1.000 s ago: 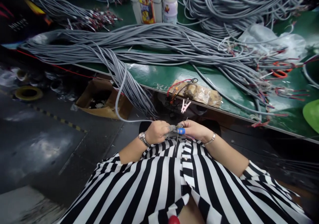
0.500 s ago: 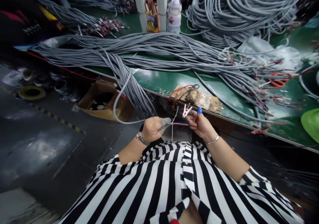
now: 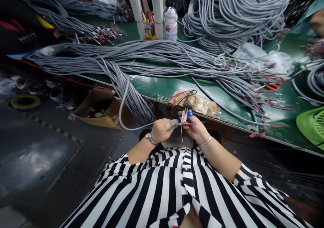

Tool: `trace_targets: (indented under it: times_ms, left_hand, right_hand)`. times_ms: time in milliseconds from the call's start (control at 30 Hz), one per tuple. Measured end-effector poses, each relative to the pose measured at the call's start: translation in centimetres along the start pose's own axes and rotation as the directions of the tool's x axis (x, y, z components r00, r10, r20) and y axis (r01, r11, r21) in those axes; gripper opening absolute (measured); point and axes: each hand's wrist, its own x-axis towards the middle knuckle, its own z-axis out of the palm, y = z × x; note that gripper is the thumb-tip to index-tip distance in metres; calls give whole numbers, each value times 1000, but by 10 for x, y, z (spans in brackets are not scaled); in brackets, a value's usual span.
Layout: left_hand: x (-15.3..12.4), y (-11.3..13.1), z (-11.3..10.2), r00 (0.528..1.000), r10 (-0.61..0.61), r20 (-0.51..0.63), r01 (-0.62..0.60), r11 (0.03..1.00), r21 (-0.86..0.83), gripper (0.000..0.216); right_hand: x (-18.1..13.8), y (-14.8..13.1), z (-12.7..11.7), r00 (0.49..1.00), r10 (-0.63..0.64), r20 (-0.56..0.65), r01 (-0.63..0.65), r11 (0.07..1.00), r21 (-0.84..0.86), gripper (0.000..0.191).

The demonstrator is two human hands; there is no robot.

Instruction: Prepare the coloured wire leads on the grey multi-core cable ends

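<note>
My left hand (image 3: 162,130), with a wristwatch, is closed around the end of a grey cable (image 3: 123,115) that loops down from the bench. My right hand (image 3: 194,129), with a bracelet and a blue cover (image 3: 190,113) on one fingertip, pinches the thin coloured wires (image 3: 184,123) that stick out of that cable end. A white wire hangs down between the two hands. Both hands are held just below the bench edge, right under a pink clip (image 3: 184,115) and a taped brown fixture (image 3: 199,103) with red and black leads.
The green bench (image 3: 164,82) carries long bundles of grey cable (image 3: 152,54) and a big coil (image 3: 233,11). Orange-handled scissors (image 3: 272,85), a white bottle (image 3: 170,23), a plastic bag (image 3: 260,54) and a green fan (image 3: 312,126) also lie there. A cardboard box (image 3: 101,108) sits on the dark floor.
The hands rose from my lap to the bench edge by the clip. The right hand drew the wires out from the cable end, then closed back in near the left hand.
</note>
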Motion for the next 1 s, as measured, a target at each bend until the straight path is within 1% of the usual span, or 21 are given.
trace_targets:
  times_ms: [67,167,333,467,600,700,800,867,900,933,1000]
  left_hand:
    - [-2,-1,3,1000,5,30,-5,1000,14,18]
    - [-2,-2,7,998,32,45,-32,999,-3,18]
    - [3,0,5,998,56,8,-56,998,-32,16]
    - [0,5,-2,999,42,8,-41,998,-55,17]
    - [-16,14,-15,1000,8,15,-7,996,-92,19]
    - [-37,20,-27,996,-55,65,61,995,-85,19]
    - [-61,21,-35,985,-116,127,125,990,-62,19]
    - [-74,16,-36,965,-192,178,195,981,-2,20]
    - [-79,13,-36,946,-244,212,240,970,45,22]
    - [-82,8,-35,918,-306,251,289,952,101,24]
    - [-85,0,-34,839,-424,340,371,904,213,33]
  right_hand:
    - [0,1,1,1000,-29,-3,29,999,14,43]
    - [0,1,3,999,-38,-1,38,999,35,42]
    - [-2,6,3,1000,-4,5,4,997,78,48]
    - [-3,12,-8,999,36,30,-39,993,108,55]
    - [-4,16,-25,997,47,64,-53,993,101,58]
    - [-5,16,-33,997,69,44,-72,994,86,57]
    - [-6,16,-36,996,91,19,-92,993,72,57]
    - [-7,15,-37,996,88,19,-89,994,58,55]
    - [-7,15,-36,996,87,21,-88,995,51,54]
    - [-7,15,-36,996,87,22,-88,995,45,53]
    - [-8,15,-37,995,95,17,-95,995,32,49]
